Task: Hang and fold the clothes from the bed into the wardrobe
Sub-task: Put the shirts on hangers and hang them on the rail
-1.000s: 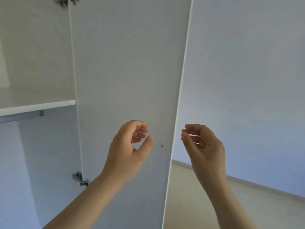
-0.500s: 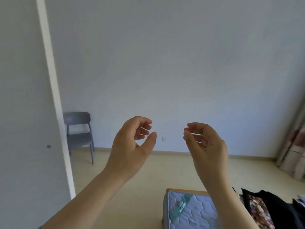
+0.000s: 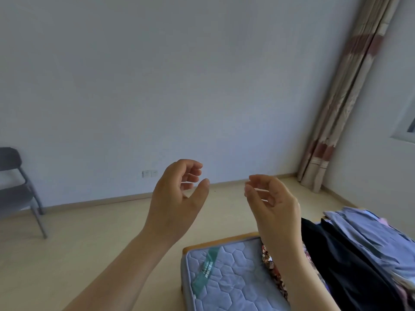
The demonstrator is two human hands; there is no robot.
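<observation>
Pale wall (image 3: 202,86), quilted bed (image 3: 235,279), black, floral, lilac clothes (image 3: 350,254) heaped, left hand (image 3: 175,203), right hand (image 3: 275,204) loosely curled, empty

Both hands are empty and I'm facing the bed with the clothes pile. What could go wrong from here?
1. The black garment lies tight between the floral garment and the blue garments; pulling one may drag the others off the mattress.
2. The left hand and right hand are loosely curled and empty, above the pile; a hasty grab could catch only a loose edge.
</observation>
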